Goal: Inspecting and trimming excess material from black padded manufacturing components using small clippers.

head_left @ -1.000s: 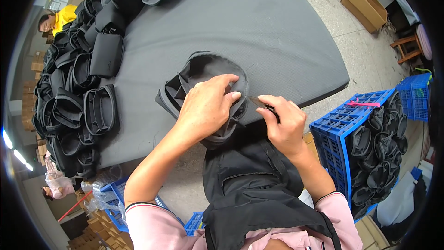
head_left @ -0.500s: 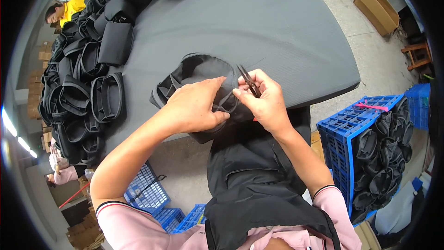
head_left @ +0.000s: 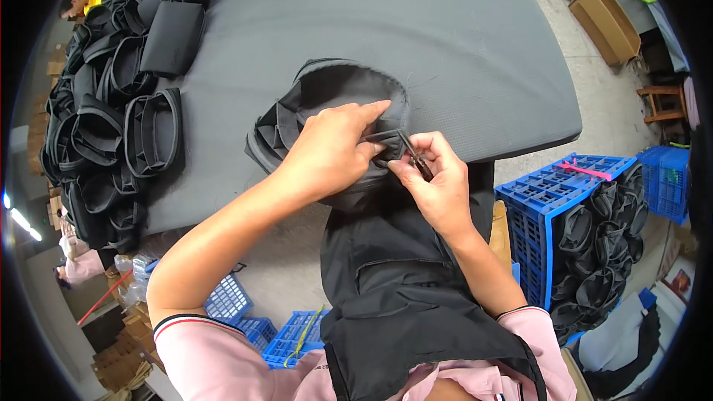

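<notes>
I'm watching the grey padded surface point(head_left: 483, 52) fill most of my view, and the open black divided case point(head_left: 353, 85) sits on its near edge, just in front of the apron point(head_left: 397, 275). The case has slid a little farther from the body than half a second ago. On it, the left hand point(head_left: 330, 148) lies across the opening, index finger stretched out, thumb apart from it; I can't tell whether the hidden fingers pinch the fabric. Beside it, the right hand point(head_left: 438, 186) is clenched around small dark snips point(head_left: 417, 158), thumb and forefinger close together at them. And here's the main change: those blades, pointing past the rim a moment ago, now lean in at its right side, so I judge the work is right at that edge.
</notes>
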Action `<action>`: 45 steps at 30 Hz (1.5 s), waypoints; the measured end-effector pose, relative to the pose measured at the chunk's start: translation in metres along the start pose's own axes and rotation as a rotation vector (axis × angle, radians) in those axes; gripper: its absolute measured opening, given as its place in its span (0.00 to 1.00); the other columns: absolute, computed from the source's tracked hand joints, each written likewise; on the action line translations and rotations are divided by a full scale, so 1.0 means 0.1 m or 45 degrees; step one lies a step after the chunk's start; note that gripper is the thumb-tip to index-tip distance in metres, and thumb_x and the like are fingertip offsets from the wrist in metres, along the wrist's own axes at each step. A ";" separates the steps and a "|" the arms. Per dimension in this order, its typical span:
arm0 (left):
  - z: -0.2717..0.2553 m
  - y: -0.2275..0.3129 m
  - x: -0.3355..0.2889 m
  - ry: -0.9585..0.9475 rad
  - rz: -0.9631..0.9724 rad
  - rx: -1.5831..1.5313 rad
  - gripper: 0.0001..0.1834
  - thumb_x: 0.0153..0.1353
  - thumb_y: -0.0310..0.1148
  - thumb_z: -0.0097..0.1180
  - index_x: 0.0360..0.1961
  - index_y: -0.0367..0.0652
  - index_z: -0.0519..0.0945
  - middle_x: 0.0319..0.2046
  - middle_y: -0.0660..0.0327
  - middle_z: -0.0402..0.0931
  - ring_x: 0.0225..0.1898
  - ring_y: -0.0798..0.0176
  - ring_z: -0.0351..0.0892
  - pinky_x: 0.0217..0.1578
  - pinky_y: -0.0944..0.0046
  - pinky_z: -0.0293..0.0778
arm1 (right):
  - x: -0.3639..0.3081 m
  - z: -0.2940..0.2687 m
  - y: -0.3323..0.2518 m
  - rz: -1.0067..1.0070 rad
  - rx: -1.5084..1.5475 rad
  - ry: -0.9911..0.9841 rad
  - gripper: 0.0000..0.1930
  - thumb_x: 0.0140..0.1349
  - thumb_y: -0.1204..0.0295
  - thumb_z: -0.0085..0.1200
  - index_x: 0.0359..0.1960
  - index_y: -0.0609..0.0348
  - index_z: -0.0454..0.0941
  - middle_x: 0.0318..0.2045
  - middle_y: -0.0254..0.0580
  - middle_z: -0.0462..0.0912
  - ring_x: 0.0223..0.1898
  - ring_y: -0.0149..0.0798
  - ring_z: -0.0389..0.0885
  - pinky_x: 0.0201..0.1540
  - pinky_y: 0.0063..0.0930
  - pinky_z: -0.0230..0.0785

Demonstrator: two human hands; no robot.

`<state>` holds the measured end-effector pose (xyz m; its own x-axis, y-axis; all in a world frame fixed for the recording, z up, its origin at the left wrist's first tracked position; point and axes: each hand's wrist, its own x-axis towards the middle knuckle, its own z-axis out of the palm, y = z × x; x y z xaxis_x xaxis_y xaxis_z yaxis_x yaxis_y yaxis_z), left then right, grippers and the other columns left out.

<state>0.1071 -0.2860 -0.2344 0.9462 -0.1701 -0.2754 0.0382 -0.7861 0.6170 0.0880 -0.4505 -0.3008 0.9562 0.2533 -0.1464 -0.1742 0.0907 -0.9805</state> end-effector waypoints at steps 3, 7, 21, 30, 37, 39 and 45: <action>0.16 -0.08 -0.01 0.147 0.068 0.061 0.25 0.50 0.24 0.56 0.53 0.39 0.72 0.34 0.49 0.77 0.34 0.51 0.78 0.38 0.59 0.72 | 0.00 0.02 0.05 0.081 0.090 0.039 0.08 0.54 0.81 0.58 0.35 0.64 0.72 0.24 0.28 0.75 0.23 0.17 0.68 0.26 0.14 0.63; 0.24 -0.07 0.02 0.279 0.040 0.025 0.23 0.50 0.25 0.55 0.51 0.39 0.74 0.35 0.48 0.77 0.37 0.48 0.78 0.39 0.56 0.72 | 0.03 0.01 0.09 0.231 0.307 0.085 0.06 0.55 0.81 0.55 0.35 0.62 0.75 0.23 0.25 0.73 0.21 0.16 0.64 0.22 0.12 0.57; 0.23 -0.13 0.05 0.250 0.034 -0.002 0.22 0.51 0.27 0.52 0.50 0.39 0.75 0.35 0.47 0.78 0.41 0.45 0.76 0.44 0.51 0.71 | -0.06 -0.28 -0.43 -0.763 -1.466 -0.153 0.15 0.45 0.74 0.62 0.37 0.55 0.76 0.30 0.35 0.71 0.23 0.36 0.73 0.27 0.29 0.65; 0.22 -0.08 0.07 0.226 -0.009 -0.015 0.22 0.50 0.29 0.55 0.50 0.40 0.76 0.35 0.48 0.78 0.37 0.48 0.78 0.40 0.54 0.73 | 0.10 -0.18 -0.52 -1.147 -1.807 -0.324 0.05 0.45 0.73 0.52 0.24 0.58 0.73 0.25 0.34 0.68 0.19 0.30 0.69 0.24 0.25 0.59; 0.23 -0.10 0.09 0.251 0.008 0.034 0.22 0.50 0.29 0.56 0.50 0.40 0.76 0.34 0.50 0.79 0.34 0.51 0.79 0.37 0.57 0.73 | 0.06 -0.14 -0.61 -1.073 -1.965 -0.428 0.09 0.46 0.76 0.56 0.31 0.60 0.76 0.26 0.35 0.70 0.21 0.32 0.71 0.25 0.27 0.60; 0.23 -0.10 0.10 0.247 0.021 0.032 0.23 0.50 0.29 0.56 0.50 0.41 0.76 0.33 0.50 0.79 0.33 0.51 0.78 0.37 0.57 0.73 | 0.05 -0.16 -0.63 -1.021 -1.891 -0.390 0.09 0.46 0.76 0.57 0.32 0.61 0.76 0.26 0.35 0.70 0.21 0.33 0.71 0.25 0.27 0.61; 0.23 -0.12 0.06 0.323 -0.002 -0.010 0.16 0.49 0.29 0.58 0.40 0.36 0.75 0.29 0.50 0.78 0.31 0.50 0.78 0.35 0.57 0.72 | 0.13 -0.36 -0.37 -0.373 -0.768 -0.161 0.11 0.50 0.77 0.60 0.35 0.60 0.74 0.27 0.34 0.71 0.23 0.29 0.70 0.28 0.21 0.63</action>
<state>0.1046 -0.2911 -0.2609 0.9964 -0.0134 -0.0835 0.0417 -0.7812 0.6228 0.1149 -0.4850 -0.2712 0.9028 0.4139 0.1169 0.2845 -0.3709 -0.8840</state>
